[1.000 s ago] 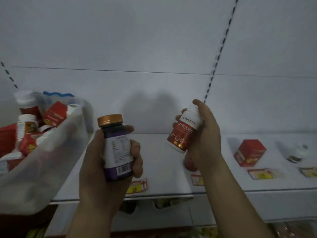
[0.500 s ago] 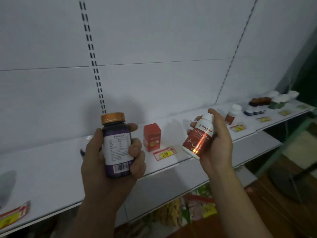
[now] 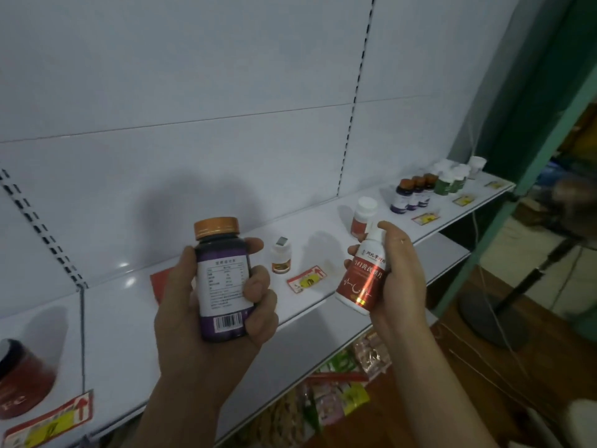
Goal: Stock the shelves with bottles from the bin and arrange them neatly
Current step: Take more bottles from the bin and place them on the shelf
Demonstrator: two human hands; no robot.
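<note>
Head view: the left hand (image 3: 206,305) grips a purple bottle (image 3: 223,282) upright; the right hand (image 3: 399,279) holds a red bottle (image 3: 360,279) tilted. The shelf (image 3: 135,321) lies just beyond both hands (matching purple bottles (image 3: 412,197) stand far right). Setting down with both hands full could topple the small white-capped bottle (image 3: 281,258) between them.

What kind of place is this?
Probably a shop or pharmacy aisle: a long white shelf with price tags along its edge, and supplement bottles grouped by kind.
</note>
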